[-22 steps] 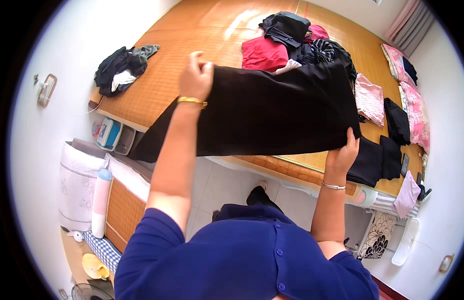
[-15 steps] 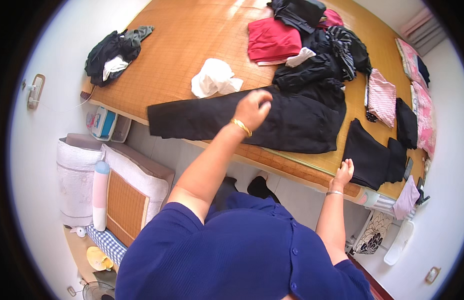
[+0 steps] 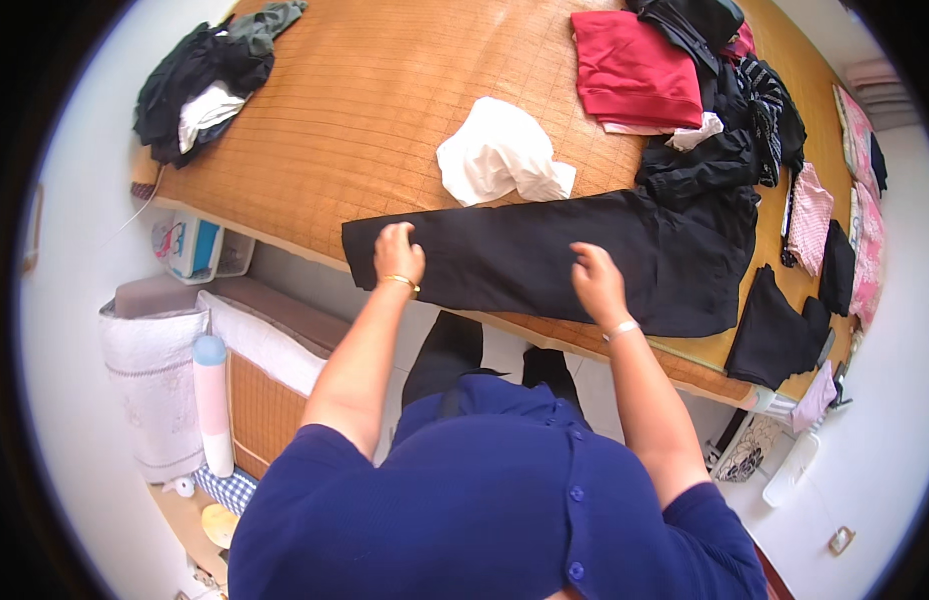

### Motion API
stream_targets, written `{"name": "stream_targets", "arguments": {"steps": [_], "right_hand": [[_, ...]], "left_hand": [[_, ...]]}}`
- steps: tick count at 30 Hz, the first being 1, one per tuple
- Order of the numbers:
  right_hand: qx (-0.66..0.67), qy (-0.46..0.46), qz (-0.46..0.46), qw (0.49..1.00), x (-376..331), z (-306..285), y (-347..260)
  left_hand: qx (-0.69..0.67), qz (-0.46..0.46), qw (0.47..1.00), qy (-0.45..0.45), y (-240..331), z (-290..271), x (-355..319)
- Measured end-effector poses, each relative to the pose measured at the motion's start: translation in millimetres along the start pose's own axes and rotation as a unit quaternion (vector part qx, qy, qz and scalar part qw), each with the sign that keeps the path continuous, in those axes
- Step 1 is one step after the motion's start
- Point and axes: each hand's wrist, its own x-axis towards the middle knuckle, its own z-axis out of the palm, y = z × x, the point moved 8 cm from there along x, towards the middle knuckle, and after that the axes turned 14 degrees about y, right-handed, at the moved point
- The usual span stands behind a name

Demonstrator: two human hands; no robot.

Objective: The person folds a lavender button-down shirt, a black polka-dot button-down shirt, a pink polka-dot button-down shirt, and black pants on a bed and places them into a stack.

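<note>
Trousers [image 3: 545,262], black and laid flat, run along the near edge of the woven mat [image 3: 385,110], their left end close to that edge. Left hand [image 3: 398,253] presses on the left end, fingers curled; right hand [image 3: 597,283] rests mid-length, fingers bent, gripping cloth. White cloth [image 3: 500,155] lies just behind them, with bare mat beyond. Dark clothes [image 3: 720,150] overlap the right end, hiding its outline.

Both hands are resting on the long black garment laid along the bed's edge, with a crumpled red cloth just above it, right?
Not quite. In the head view both hands, left and right, rest on the black garment, but the crumpled cloth just above it is white, not red.
</note>
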Motion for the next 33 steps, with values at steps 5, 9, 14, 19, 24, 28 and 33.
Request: {"name": "stream_targets", "arguments": {"steps": [5,9,14,19,24,28,33], "right_hand": [[-0.165,-0.122,-0.089,0.975,56,124,-61],[-0.274,-0.180,-0.102,0.939,67,156,-50],[-0.267,-0.162,-0.111,0.944,73,140,-63],[-0.245,-0.029,-0.062,0.967,120,133,-92],[-0.058,-0.051,-0.078,0.994,74,181,-138],[0.011,-0.148,-0.080,0.986,29,235,-171],[0.106,-0.279,0.073,0.952,14,286,-184]], "left_hand": [[0.135,0.105,0.966,-0.194,-42,20,53],[0.210,0.128,0.889,-0.387,-63,25,46],[0.028,0.119,0.920,-0.372,-59,-7,98],[0.090,0.159,0.980,-0.077,-63,-22,195],[0.023,-0.116,0.992,-0.046,-151,-7,154],[-0.026,-0.166,0.983,-0.072,-171,3,103],[-0.071,-0.203,0.970,-0.117,-149,-8,98]]}}
